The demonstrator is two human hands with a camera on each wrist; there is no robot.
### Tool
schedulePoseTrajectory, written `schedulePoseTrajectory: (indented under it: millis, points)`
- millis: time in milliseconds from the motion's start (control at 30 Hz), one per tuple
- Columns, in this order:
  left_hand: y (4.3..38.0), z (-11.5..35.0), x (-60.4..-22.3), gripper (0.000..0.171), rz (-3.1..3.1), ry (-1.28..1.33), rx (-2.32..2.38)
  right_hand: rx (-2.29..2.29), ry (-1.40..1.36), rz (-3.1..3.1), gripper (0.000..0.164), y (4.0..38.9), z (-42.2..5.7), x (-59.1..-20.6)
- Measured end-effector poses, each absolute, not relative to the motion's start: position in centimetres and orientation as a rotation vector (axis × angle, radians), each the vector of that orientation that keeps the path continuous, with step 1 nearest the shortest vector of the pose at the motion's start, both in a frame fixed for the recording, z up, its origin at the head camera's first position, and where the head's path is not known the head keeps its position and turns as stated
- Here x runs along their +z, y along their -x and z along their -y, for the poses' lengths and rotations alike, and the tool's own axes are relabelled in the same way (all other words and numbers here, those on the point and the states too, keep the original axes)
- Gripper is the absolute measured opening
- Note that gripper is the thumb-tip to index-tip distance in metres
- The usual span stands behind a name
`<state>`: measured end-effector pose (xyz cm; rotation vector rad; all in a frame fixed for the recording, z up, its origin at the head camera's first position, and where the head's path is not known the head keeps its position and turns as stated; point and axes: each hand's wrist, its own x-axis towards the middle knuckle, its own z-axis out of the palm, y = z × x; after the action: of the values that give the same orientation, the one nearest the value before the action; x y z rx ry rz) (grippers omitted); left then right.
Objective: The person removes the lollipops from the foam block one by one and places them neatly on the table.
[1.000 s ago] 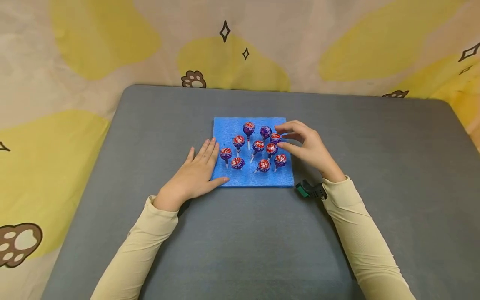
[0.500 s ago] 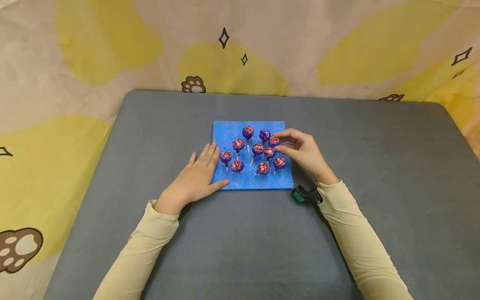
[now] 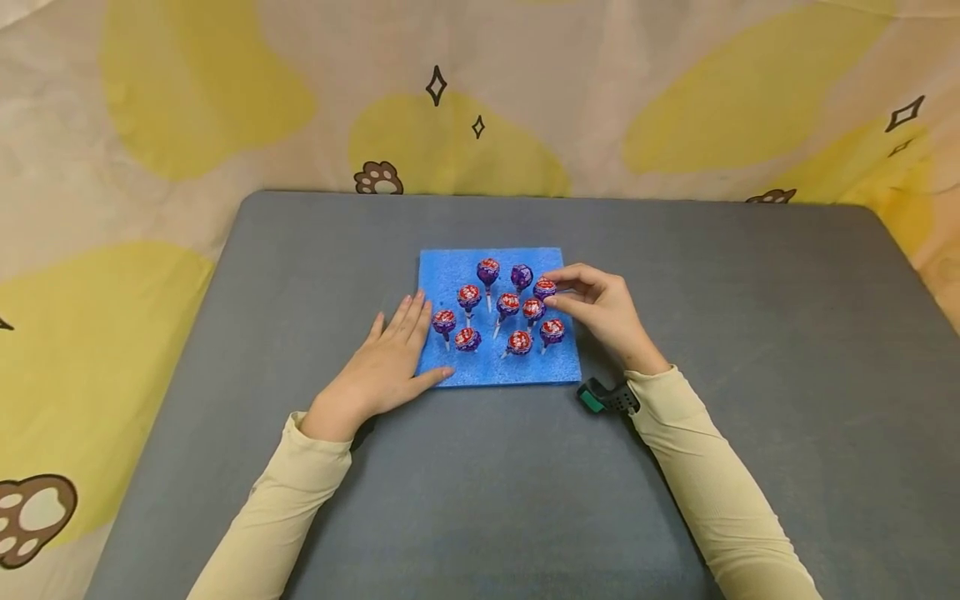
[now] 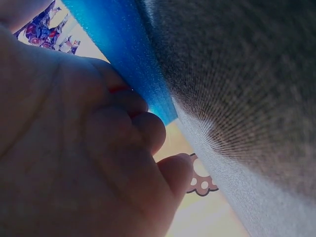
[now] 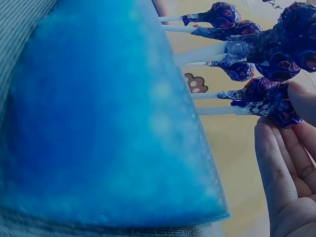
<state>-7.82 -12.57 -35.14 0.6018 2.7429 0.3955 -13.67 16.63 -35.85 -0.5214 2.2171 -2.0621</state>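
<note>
A blue foam board lies on the table with several lollipops standing in it on white sticks, their wrappers purple and red. At its right side, my right hand pinches one lollipop by its wrapped head between thumb and fingers. In the right wrist view this lollipop's stick still meets the board's surface. My left hand is laid flat across the board's left edge, fingers straight and thumb along the front edge. The left wrist view shows its palm side against the board's side.
Close by the held lollipop stand a purple lollipop behind and another lollipop in front. The grey table extends around the board. Behind it hangs a patterned cloth. A dark wrist strap sits at my right wrist.
My right thumb and fingers, spread wider around the lollipop a second ago, have come together on its head. My left hand has stayed on the board. The head view has shifted slightly.
</note>
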Motion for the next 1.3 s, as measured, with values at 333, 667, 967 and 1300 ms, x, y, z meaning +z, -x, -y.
schedulePoseTrajectory:
  millis: [333,667,967,1300]
  points:
    - [7.9,12.6,-35.3,0.091,-2.745,-0.594,0.388,-2.067,0.506,-2.245,0.027,13.6,-16.6,-35.9]
    - [7.9,12.6,-35.2,0.091,-2.741,-0.591,0.389,-2.237,0.443,-2.209,0.022,13.9,-17.2,-35.7]
    - [8.1,12.6,-35.2,0.091,-2.742,-0.608,0.382,-2.349,0.387,-2.038,0.022,14.7,-19.0,-35.8]
    - [8.1,12.6,-35.3,0.091,-2.728,-0.601,0.397,-2.33,0.182,-1.902,0.015,16.2,-22.1,-36.8]
